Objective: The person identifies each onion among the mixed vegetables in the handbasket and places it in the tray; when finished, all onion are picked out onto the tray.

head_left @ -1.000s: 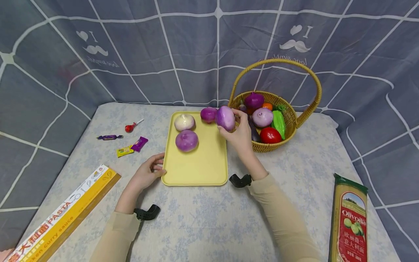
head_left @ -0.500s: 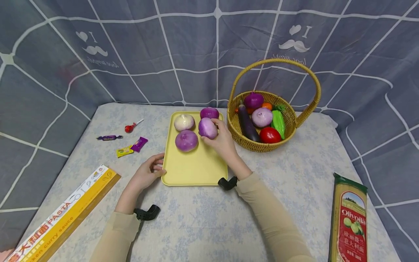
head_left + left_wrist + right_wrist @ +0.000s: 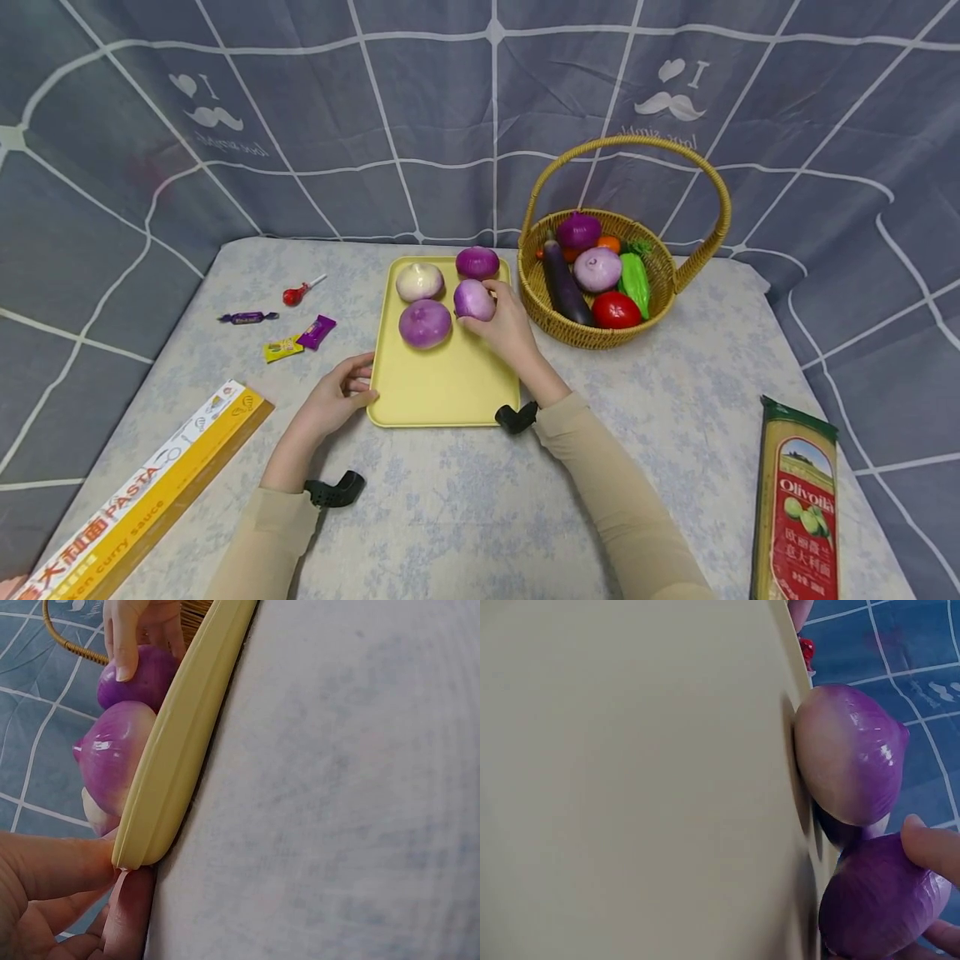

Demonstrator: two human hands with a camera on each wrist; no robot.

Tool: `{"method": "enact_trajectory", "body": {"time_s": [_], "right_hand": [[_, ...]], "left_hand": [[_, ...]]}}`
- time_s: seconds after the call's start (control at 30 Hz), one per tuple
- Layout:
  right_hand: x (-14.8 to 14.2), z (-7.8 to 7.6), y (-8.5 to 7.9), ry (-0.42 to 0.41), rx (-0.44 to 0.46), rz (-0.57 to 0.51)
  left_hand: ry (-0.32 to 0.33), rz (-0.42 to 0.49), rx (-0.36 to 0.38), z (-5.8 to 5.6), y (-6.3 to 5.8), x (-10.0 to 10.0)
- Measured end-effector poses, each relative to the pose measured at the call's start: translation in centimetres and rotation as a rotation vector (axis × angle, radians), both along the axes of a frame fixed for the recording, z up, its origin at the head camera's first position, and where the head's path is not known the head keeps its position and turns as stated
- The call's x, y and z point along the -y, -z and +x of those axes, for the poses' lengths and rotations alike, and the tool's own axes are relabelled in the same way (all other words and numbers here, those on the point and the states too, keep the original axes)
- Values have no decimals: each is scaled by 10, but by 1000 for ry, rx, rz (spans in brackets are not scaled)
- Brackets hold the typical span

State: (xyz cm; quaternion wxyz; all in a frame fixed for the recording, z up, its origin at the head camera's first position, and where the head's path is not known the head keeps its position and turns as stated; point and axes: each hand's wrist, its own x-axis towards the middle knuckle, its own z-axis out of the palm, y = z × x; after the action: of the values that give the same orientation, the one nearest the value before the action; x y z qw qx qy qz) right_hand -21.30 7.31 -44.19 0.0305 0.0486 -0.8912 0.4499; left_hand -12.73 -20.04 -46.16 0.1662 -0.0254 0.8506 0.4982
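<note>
My left hand (image 3: 333, 397) holds the left rim of a yellow tray (image 3: 442, 408); in the left wrist view its thumb (image 3: 67, 862) lies on the rim with fingers below. Over the tray's upper right part, my right hand (image 3: 506, 327) grips a purple onion (image 3: 474, 300) between thumb and fingers. The right wrist view has the thumb on this onion (image 3: 877, 900), low beside the tray floor. A white onion (image 3: 419, 282), a pale purple onion (image 3: 425, 324) and a dark purple onion (image 3: 477, 262) rest on the tray around it.
A wicker basket (image 3: 573, 333) with a tall handle stands right of the tray, holding an eggplant (image 3: 564, 279), a tomato (image 3: 617, 309) and other vegetables. Wrapped candies (image 3: 316, 332) and a lollipop (image 3: 295, 294) lie left. A pasta box (image 3: 157, 492) and a pasta bag (image 3: 798, 508) flank the table.
My right hand has carried the onion left and down from beside the basket to over the tray, beside the other onions. The left hand keeps its place at the tray rim.
</note>
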Motion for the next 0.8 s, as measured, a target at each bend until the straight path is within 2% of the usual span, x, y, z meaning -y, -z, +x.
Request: {"method": "enact_trajectory", "body": {"time_s": [0.2,0.43,0.63,0.8], "right_hand": [[3,-2,2,-9,41,13],[5,-1,-4,-11,80,47],[1,4,-19,-5,75,72],[-8,9,-36,6,22,15]], "left_hand": [[-1,3,-2,0,1,0],[-2,0,4,0,0,0],[-13,-16,10,0,-1,-1],[-15,-22,12,0,-1,-1]]}}
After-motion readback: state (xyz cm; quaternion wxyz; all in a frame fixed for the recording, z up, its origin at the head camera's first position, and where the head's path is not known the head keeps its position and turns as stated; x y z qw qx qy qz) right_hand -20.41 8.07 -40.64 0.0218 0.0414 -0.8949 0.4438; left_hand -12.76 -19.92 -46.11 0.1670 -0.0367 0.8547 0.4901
